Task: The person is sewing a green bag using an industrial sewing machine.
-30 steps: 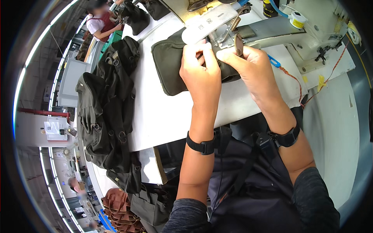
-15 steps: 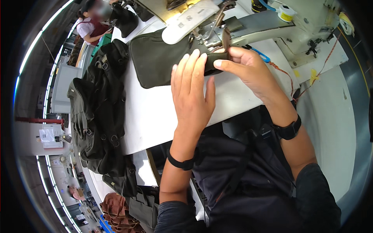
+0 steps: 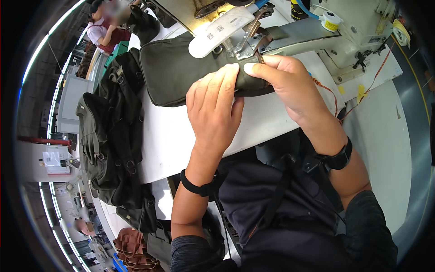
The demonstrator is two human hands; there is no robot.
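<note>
A dark olive-green fabric bag (image 3: 170,72) lies at the sewing machine (image 3: 308,41), its right end under the metal presser foot parts (image 3: 244,50). My left hand (image 3: 212,109) rests on the near side of the bag with its fingers stretched flat and its thumb a little apart. My right hand (image 3: 292,86) pinches the bag's right end between thumb and fingers, beside a brown strip with a zipper (image 3: 260,58). The fingertips of both hands are close to each other, just on the near side of the foot. The underside of the bag is hidden.
A pile of dark green bags (image 3: 111,136) lies along the left, with brown bags (image 3: 133,247) below it. The white table (image 3: 167,149) reaches toward me. An orange cord (image 3: 333,97) hangs at the right. A person (image 3: 106,34) stands at the far left.
The bag has shifted slightly left and turned a little. My left hand has moved left and nearer to me with it. My right thumb and fingers have pressed closer together on its end.
</note>
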